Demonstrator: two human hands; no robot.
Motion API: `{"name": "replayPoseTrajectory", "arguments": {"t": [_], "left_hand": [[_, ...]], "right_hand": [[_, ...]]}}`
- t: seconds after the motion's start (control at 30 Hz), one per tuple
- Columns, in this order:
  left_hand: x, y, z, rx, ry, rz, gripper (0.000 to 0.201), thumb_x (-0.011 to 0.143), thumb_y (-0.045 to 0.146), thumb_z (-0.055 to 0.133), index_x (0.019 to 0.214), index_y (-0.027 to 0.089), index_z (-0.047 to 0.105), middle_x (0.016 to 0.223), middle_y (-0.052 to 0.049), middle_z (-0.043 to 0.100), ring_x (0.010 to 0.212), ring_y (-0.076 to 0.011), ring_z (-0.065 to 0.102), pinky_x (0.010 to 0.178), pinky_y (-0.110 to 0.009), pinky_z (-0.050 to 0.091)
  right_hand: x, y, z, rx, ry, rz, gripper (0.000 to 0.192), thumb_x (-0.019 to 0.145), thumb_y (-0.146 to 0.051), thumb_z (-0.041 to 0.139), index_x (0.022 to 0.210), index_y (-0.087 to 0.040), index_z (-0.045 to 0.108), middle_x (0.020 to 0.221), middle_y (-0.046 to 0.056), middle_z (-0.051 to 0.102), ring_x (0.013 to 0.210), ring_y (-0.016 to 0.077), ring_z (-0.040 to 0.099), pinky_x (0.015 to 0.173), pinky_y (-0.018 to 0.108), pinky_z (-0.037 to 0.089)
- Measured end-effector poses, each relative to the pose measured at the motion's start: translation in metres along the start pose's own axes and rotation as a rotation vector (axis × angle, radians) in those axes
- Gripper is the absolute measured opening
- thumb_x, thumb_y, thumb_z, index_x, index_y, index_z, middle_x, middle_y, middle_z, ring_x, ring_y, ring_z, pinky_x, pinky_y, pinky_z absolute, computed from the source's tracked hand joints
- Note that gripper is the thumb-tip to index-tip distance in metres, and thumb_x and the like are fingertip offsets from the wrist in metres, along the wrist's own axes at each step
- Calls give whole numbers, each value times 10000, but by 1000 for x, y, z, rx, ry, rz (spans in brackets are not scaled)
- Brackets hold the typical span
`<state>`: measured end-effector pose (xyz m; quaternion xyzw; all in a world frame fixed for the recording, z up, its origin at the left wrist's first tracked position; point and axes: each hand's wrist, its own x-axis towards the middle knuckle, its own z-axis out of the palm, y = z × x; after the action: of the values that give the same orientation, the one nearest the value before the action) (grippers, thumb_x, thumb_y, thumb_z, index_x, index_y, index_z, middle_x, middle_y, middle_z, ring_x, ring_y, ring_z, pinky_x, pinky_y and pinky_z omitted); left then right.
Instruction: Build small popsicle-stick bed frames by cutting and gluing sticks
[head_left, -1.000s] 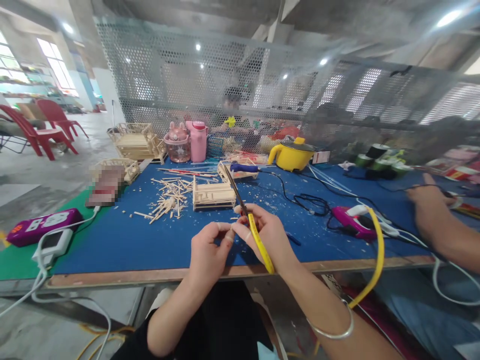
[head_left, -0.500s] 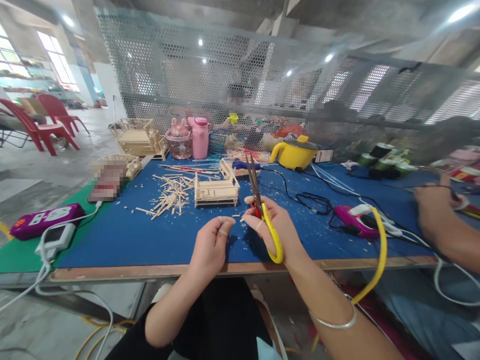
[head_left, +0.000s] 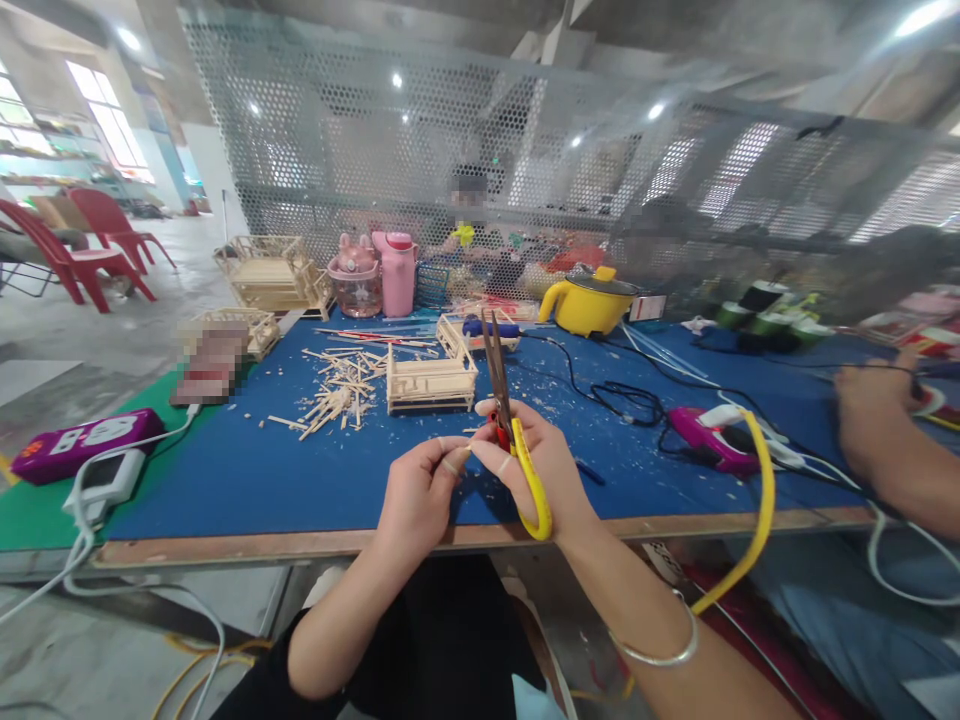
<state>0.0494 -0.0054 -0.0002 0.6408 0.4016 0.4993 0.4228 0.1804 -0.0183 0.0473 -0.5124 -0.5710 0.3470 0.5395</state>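
Right hand: my right hand (head_left: 536, 465) grips the scissors (head_left: 510, 440) by the yellow handle, fingers curled through the loop, blades nearly shut and pointing to 12 o'clock.
Left hand: my left hand (head_left: 420, 490) sits at 9 o'clock of the right, thumb and forefinger pinching a small stick piece (head_left: 466, 452); too small for me to say more.
Where: both hands hover over the near edge of the blue surface (head_left: 300, 480), fingertips touching.
Doing it well: I'd judge a clean trim needs the piece pinched close to the cut line, fed deep between the blades, scissors kept square to the stick, fingertips clear.
Count, scissors: one.
Count, stick frames: one (head_left: 430, 382) at 12 o'clock of my hands, a second (head_left: 461, 335) behind it, two more (head_left: 274, 275) at 10 o'clock.
Count, loose sticks: one scattered pile (head_left: 337, 385), too many to number.
Count, glue guns: one pink (head_left: 709, 440) at 3 o'clock, one blue (head_left: 491, 328) at 12.
Count, pots: one yellow (head_left: 589, 305).
Count, bottles: one pink bottle (head_left: 397, 270), one pink jar (head_left: 355, 283).
Others: another person's hand (head_left: 874, 415) at far 3 o'clock.
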Motion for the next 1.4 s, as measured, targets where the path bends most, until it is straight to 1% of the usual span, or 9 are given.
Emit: {"name": "replayPoseTrajectory", "arguments": {"t": [0.13,0.23,0.3,0.4,0.5,0.73,0.9,1.23,1.4], "left_hand": [[-2,1,-1,5,-20,46,325,886,411,493,832,151,681,669,-9,608,632,-122,515,606,-215,408],[-4,2,-2,-21,3,30,324,892,416,483,811,152,652,644,3,582,620,-114,512,607,-211,412],[-4,2,-4,-56,33,1,320,891,426,486,817,156,640,635,10,576,619,-113,520,617,-210,420],[-4,0,-5,-106,53,-18,325,882,445,496,796,159,624,633,13,567,624,-113,520,627,-213,424],[-4,-3,-6,-135,55,-13,309,881,440,500,817,161,616,658,13,570,640,-114,516,641,-217,424],[-5,-4,-6,-117,57,38,271,901,389,485,832,154,601,688,13,568,654,-106,498,643,-209,410],[-6,-3,-6,-138,84,72,256,896,381,498,893,153,615,767,-8,622,676,-112,535,661,-214,434],[-5,-5,-5,-91,71,126,205,900,333,495,898,172,622,848,-28,651,749,-134,581,696,-231,452],[-6,-5,-5,-76,56,155,182,915,297,475,895,172,607,841,-19,635,764,-124,578,709,-224,449]], "right_hand": [[-3,-1,3,-8,14,0,351,654,-289,682,973,-192,570,690,-29,568,602,115,550,588,238,460],[-5,0,-4,-106,-11,-76,366,700,-317,672,1025,-205,549,762,-17,567,629,110,535,599,232,452],[-8,0,-14,-267,-69,-135,405,717,-331,678,1076,-217,530,834,-6,573,665,115,528,622,240,453],[-13,0,-28,-517,-190,-164,484,702,-342,712,1129,-223,519,956,23,607,791,156,563,729,289,473],[-18,1,-32,-630,-292,-189,508,679,-358,739,1128,-221,542,1074,54,622,949,206,580,833,340,467],[-20,6,-26,-602,-345,-200,505,720,-412,721,1149,-224,530,1101,55,615,975,204,579,872,346,458],[-21,11,-26,-641,-310,-257,591,694,-466,738,1175,-219,498,1147,74,584,1036,225,550,925,380,438],[-20,11,-26,-689,-312,-282,597,693,-469,736,1176,-214,495,1153,82,585,1059,242,539,933,407,435],[-20,12,-27,-638,-331,-276,606,692,-443,742,1196,-222,488,1169,84,580,1063,240,545,933,404,437]]}}
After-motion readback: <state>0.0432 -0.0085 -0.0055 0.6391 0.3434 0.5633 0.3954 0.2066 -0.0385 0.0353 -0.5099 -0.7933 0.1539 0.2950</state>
